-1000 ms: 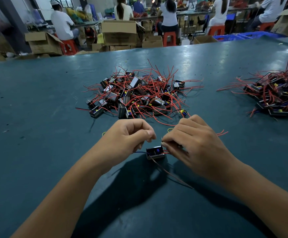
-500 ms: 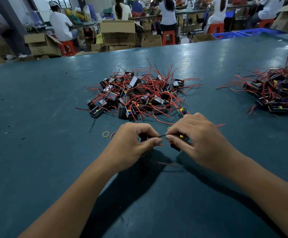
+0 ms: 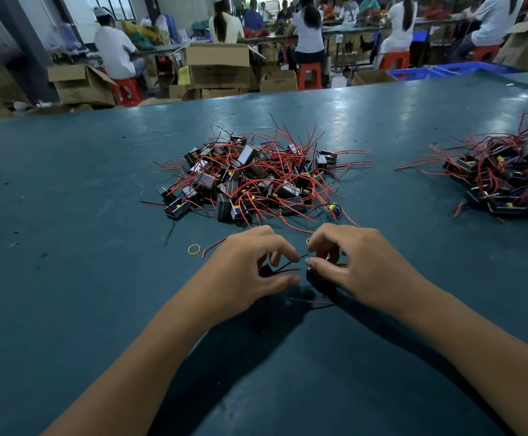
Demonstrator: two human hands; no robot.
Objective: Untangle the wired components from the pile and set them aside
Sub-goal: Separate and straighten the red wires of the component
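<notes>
The left hand point(image 3: 250, 265) has its fingers curled, and its finger and thumb pinch thin black and red wires point(image 3: 287, 267). The right hand point(image 3: 354, 265) is curled too, and its fingertips pinch the other end of the wires, with a small black part point(image 3: 314, 278) tucked under it. The two hands sit close together, low over the table point(image 3: 67, 309), with both bare arms reaching in from the bottom.

Half a second ago the fingertips touched and the wire between them was very short. Now the hands have pulled a little apart, and the left hand has opened wider. One second ago the black part lay plain to see between the hands; now the right hand mostly hides it.

A yellow rubber band point(image 3: 194, 249) lies just left of the left hand. Just past the hands is the pile point(image 3: 253, 180) of black parts with red wires. A second heap point(image 3: 508, 177) sits far to the right. Beyond the table are cardboard boxes point(image 3: 218, 66), red stools point(image 3: 309, 75) and people sitting with their backs turned.
</notes>
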